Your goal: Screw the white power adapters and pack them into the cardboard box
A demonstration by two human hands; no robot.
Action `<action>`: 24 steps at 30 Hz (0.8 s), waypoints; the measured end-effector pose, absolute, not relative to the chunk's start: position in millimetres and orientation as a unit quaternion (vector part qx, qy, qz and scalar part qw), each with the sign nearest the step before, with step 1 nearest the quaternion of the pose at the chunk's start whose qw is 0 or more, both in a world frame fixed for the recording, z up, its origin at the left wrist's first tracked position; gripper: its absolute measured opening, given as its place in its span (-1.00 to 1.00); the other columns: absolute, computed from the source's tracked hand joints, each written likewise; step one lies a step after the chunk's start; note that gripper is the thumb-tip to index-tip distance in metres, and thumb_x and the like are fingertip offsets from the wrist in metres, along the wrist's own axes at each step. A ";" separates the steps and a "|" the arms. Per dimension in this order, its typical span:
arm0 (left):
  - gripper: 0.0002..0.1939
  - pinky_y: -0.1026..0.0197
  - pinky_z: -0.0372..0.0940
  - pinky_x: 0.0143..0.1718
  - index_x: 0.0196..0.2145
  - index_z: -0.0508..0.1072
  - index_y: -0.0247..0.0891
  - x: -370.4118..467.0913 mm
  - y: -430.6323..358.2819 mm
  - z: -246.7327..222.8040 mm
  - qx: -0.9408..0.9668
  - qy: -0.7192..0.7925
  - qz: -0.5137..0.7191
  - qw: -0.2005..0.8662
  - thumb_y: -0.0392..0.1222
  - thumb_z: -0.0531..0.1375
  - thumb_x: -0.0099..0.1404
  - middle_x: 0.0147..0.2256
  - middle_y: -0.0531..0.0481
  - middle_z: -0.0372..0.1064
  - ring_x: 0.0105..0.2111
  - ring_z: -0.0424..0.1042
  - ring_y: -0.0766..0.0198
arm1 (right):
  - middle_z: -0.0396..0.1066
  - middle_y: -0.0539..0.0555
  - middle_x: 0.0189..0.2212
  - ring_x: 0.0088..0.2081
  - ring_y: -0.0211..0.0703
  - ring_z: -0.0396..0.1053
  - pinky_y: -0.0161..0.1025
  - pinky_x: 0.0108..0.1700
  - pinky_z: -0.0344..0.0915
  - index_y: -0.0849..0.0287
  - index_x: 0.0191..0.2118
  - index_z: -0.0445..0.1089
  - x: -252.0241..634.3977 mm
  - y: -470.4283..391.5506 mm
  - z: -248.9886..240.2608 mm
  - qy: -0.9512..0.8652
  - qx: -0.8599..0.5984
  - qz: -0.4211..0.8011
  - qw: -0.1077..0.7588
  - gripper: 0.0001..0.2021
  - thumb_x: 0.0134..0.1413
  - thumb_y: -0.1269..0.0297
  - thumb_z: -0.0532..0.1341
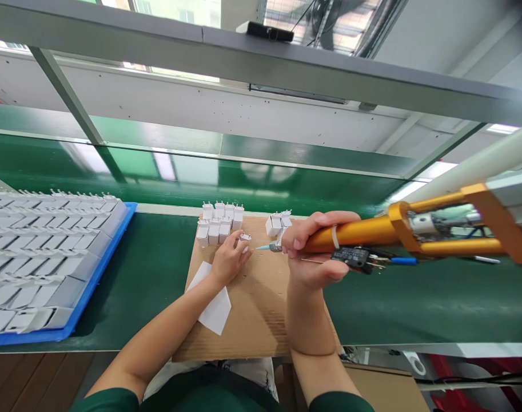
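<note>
My left hand (231, 258) pinches a small white plug adapter housing (244, 237) above the cardboard sheet (261, 309). My right hand (314, 246) is wrapped around an orange dispensing gun (359, 233) with a black microswitch strapped to its underside. Its thin blue tip (263, 248) points left, close to the housing; whether they touch I cannot tell. Several more white adapter housings (213, 230) stand in rows just beyond my left hand. Another small group of housings (274, 224) stands behind my right hand, partly hidden by it.
A blue tray (102, 274) packed with rows of white housings lies on the left of the green bench (158, 274). White paper (215, 309) lies under my left forearm. A metal frame bar (243, 48) crosses overhead, and a pale pipe (466, 160) slants in from the right.
</note>
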State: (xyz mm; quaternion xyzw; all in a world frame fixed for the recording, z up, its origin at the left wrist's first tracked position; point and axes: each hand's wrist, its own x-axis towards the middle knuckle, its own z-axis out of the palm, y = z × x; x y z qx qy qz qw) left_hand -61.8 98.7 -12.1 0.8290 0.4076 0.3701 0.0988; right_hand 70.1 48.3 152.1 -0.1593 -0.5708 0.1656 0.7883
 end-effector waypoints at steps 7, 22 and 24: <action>-0.68 -0.17 0.19 0.16 0.04 0.45 -0.25 -60.6 98.6 -6.7 0.848 0.423 0.318 0.027 -0.28 0.08 0.37 0.29 -0.28 0.12 0.22 0.20 -0.16 | 0.21 -0.15 -0.60 -0.71 -0.36 0.12 -0.36 -0.73 0.09 0.02 -0.14 0.33 69.0 45.1 154.5 -0.562 -0.137 0.192 0.793 -0.54 -0.02 -0.18 0.32; -0.78 -0.04 0.20 -0.03 -0.11 0.48 -0.28 -40.1 99.5 -8.0 0.894 0.389 0.208 0.084 -0.20 0.09 0.38 -0.04 -0.25 0.36 -0.01 0.30 -0.07 | 0.22 -0.15 -0.60 -0.74 -0.41 0.05 -0.39 -0.77 0.07 0.08 -0.12 0.38 65.8 40.6 158.6 -0.570 -0.085 0.196 0.793 -0.52 -0.01 -0.18 0.31; -0.77 0.02 0.23 -0.03 -0.14 0.46 -0.28 -20.0 102.4 -6.3 0.898 0.373 0.203 0.111 -0.10 0.19 0.34 -0.09 -0.20 0.38 -0.04 0.31 -0.03 | 0.22 -0.15 -0.60 -0.75 -0.41 0.06 -0.40 -0.77 0.10 0.08 -0.12 0.38 65.8 37.0 160.3 -0.579 -0.083 0.192 0.788 -0.51 0.00 -0.20 0.29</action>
